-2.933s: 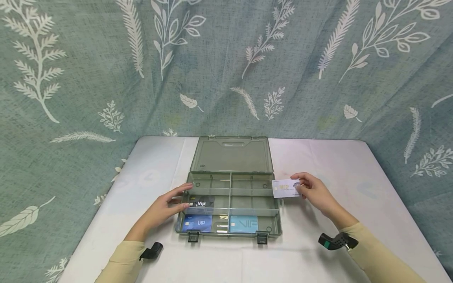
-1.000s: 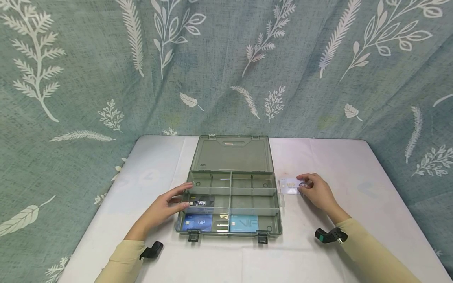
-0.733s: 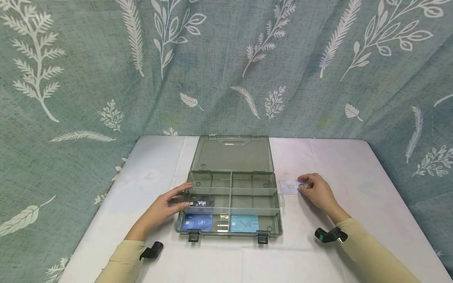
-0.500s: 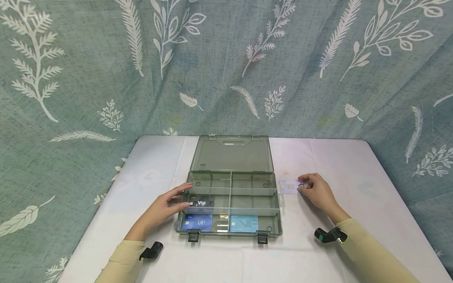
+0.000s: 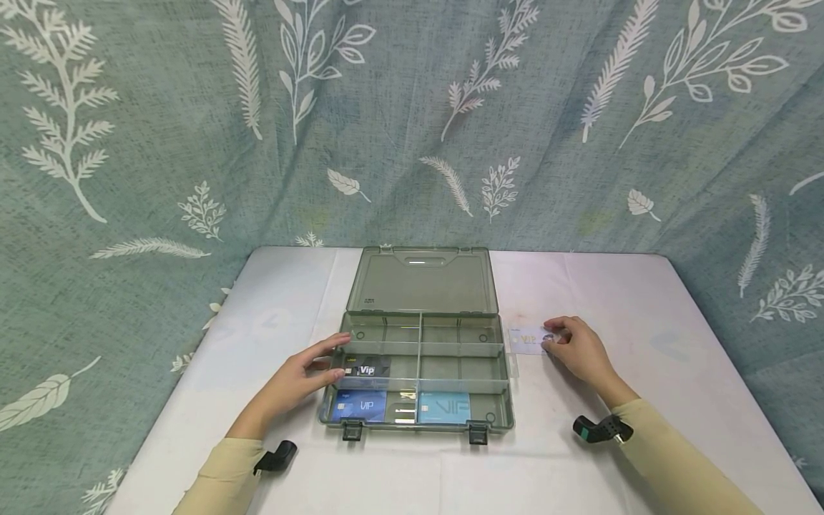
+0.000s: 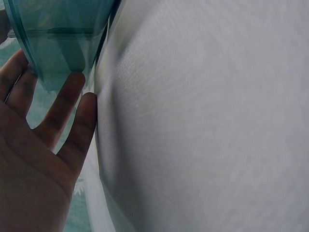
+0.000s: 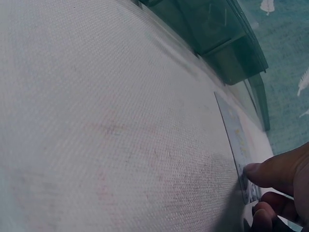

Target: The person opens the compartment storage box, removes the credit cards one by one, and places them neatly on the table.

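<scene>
A translucent grey-green organizer box (image 5: 460, 366) lies with its lid (image 5: 421, 282) folded back. My left hand (image 5: 297, 378) rests along the box's left wall with fingers spread and extended; the left wrist view shows fingertips (image 6: 73, 82) against the plastic. To the right of the box, my right hand (image 5: 578, 349) pinches the right end of a white card with gold VIP lettering (image 5: 526, 340). In the right wrist view the thumb presses on the card (image 7: 231, 125), held low over the white cloth. Inside sit a black Vip card (image 5: 368, 366), a blue VIP card (image 5: 357, 406) and a light blue card (image 5: 443, 408).
Clear dividers part the box into three rows and two columns. Two dark latches (image 5: 478, 433) hang at its front edge. White cloth (image 5: 599, 286) covers the table, and a leaf-patterned green curtain (image 5: 412, 129) stands behind it. A clear strip (image 5: 513, 365) shows beside the right wall.
Since the oldest frame, my right hand has brought the white card right and lower, from beside the box's rim to the cloth. Over the last second it stays nearly still; my left hand has not moved.
</scene>
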The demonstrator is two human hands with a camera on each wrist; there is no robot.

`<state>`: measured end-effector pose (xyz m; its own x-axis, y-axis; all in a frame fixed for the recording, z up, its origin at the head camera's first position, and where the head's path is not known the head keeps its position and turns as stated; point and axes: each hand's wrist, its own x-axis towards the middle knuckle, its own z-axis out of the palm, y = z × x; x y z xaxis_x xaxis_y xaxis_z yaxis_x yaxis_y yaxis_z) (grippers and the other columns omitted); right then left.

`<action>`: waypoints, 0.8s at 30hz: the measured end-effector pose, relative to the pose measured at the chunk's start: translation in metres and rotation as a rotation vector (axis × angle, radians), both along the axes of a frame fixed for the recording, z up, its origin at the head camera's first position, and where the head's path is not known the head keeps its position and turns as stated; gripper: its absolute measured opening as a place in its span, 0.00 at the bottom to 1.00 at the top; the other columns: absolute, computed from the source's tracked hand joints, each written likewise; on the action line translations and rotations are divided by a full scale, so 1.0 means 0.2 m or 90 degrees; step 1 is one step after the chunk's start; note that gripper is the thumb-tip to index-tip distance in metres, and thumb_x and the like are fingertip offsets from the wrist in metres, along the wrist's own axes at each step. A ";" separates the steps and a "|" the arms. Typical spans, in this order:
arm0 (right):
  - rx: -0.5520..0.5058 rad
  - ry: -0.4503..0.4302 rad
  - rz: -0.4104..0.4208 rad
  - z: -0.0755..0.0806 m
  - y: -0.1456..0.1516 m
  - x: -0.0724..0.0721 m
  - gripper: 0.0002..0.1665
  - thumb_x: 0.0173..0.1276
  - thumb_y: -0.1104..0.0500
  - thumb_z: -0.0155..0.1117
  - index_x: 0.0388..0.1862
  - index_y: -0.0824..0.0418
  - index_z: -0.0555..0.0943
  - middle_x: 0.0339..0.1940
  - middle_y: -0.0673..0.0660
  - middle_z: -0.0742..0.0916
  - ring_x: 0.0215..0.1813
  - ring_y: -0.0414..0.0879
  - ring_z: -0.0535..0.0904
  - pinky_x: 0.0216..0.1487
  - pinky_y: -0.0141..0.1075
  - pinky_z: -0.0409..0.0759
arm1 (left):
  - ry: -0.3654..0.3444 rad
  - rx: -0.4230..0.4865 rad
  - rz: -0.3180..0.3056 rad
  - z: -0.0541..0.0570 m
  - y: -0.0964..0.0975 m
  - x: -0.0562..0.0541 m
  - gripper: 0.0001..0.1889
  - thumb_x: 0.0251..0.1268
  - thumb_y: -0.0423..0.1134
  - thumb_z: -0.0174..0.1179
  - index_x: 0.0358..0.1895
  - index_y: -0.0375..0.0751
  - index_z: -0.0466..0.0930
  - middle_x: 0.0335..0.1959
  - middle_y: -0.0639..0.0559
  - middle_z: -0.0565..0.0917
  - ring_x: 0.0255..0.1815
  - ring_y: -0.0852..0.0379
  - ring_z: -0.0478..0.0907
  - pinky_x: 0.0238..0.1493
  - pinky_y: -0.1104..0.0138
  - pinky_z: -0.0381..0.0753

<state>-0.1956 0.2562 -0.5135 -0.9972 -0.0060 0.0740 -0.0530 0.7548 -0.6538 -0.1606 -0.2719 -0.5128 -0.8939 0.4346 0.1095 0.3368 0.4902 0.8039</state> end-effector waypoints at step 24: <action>-0.013 -0.024 0.015 0.04 0.00 0.03 0.18 0.70 0.61 0.66 0.56 0.67 0.82 0.44 0.61 0.84 0.42 0.51 0.79 0.36 0.37 0.75 | 0.004 -0.006 0.003 0.00 -0.01 0.00 0.31 0.72 0.43 0.65 0.76 0.47 0.68 0.79 0.54 0.65 0.77 0.46 0.63 0.68 0.48 0.75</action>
